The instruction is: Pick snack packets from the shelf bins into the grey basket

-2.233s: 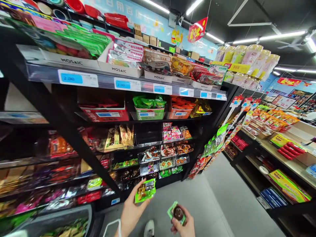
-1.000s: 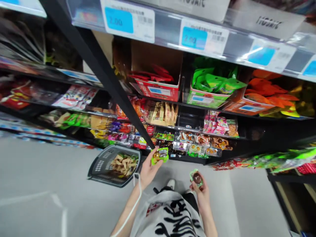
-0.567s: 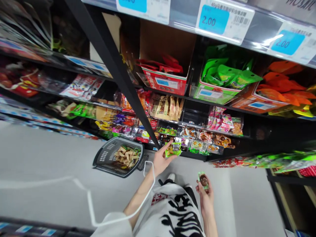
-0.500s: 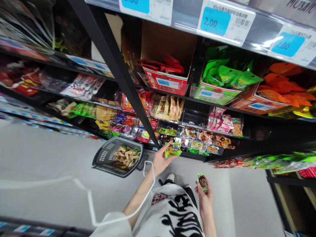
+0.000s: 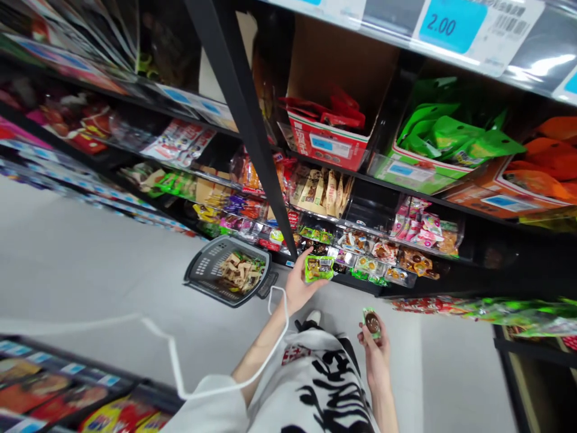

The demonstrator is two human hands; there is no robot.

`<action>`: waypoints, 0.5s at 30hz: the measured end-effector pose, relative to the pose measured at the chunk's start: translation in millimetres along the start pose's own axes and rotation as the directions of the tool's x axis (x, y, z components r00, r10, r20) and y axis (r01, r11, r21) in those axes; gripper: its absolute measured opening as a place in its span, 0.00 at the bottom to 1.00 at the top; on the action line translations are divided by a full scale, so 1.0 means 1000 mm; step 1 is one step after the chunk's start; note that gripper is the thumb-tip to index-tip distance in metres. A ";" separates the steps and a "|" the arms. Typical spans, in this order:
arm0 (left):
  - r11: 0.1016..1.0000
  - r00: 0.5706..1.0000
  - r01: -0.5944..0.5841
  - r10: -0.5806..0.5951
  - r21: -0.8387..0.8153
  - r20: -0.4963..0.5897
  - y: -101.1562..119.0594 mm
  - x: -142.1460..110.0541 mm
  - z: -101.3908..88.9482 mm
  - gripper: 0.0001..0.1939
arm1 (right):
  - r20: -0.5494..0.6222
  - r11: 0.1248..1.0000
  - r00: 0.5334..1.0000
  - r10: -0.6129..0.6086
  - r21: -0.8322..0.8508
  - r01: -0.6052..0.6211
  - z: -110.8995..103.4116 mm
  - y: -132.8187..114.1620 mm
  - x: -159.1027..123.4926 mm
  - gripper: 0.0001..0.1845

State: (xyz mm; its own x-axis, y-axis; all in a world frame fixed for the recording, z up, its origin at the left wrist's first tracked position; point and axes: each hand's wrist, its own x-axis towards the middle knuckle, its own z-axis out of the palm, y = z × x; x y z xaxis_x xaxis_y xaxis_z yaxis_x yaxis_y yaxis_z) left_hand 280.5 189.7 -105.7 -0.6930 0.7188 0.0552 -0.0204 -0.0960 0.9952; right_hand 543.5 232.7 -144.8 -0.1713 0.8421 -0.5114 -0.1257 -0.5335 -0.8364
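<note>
Nearest of all, the right hand (image 5: 375, 352) is closed loosely about a small green packet with a dark round sweet (image 5: 372, 323), held upright at waist height above the grey floor (image 5: 81, 264). Just beyond it, the left hand (image 5: 299, 287) reaches forward, its fingers pinched on a green snack packet (image 5: 319, 267), which hangs in the air in front of the lowest shelf row and is not set down anywhere. A white cable (image 5: 171, 355) loops from that wrist across the floor side of the view.

To the left of the raised packet, a grey shopping basket (image 5: 204, 273) sits on the floor against the shelving, already holding a heap of pale snack packs (image 5: 241, 270). So some picking looks done, judging by that load, while both packets in hand remain outside the basket and off the shelf.

Farther on, clear trays of small wrapped snacks (image 5: 383, 264) line the low shelf, just behind the left hand's packet. Above them stand a red carton (image 5: 331, 144) and a box of green bags (image 5: 446, 135), and highest a blue price tag (image 5: 453, 25) reading 2.00.
</note>
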 end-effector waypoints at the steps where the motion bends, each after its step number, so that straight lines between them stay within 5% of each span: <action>1: 1.000 1.000 0.010 -0.010 -0.021 -0.008 -0.002 -0.001 -0.001 0.50 | 0.005 1.000 1.000 0.004 -0.004 -0.004 0.001 0.001 0.000 0.45; 9: 1.000 0.999 0.012 -0.013 -0.010 -0.029 -0.009 -0.008 -0.007 0.48 | 0.010 0.999 1.000 0.008 -0.053 -0.007 -0.001 0.011 -0.003 0.41; 15: 1.000 1.000 -0.009 0.009 0.025 0.002 -0.007 -0.006 -0.005 0.34 | -0.009 1.000 1.000 -0.005 -0.022 0.005 -0.007 0.015 -0.005 0.39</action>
State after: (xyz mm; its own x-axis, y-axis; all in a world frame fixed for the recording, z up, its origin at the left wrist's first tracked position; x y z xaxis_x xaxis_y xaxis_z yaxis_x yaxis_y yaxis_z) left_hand 281.5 182.6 -113.5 -0.6915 0.7195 0.0646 0.0044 -0.0852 0.9964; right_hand 549.1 221.2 -155.9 -0.1618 0.8454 -0.5090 -0.1047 -0.5276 -0.8430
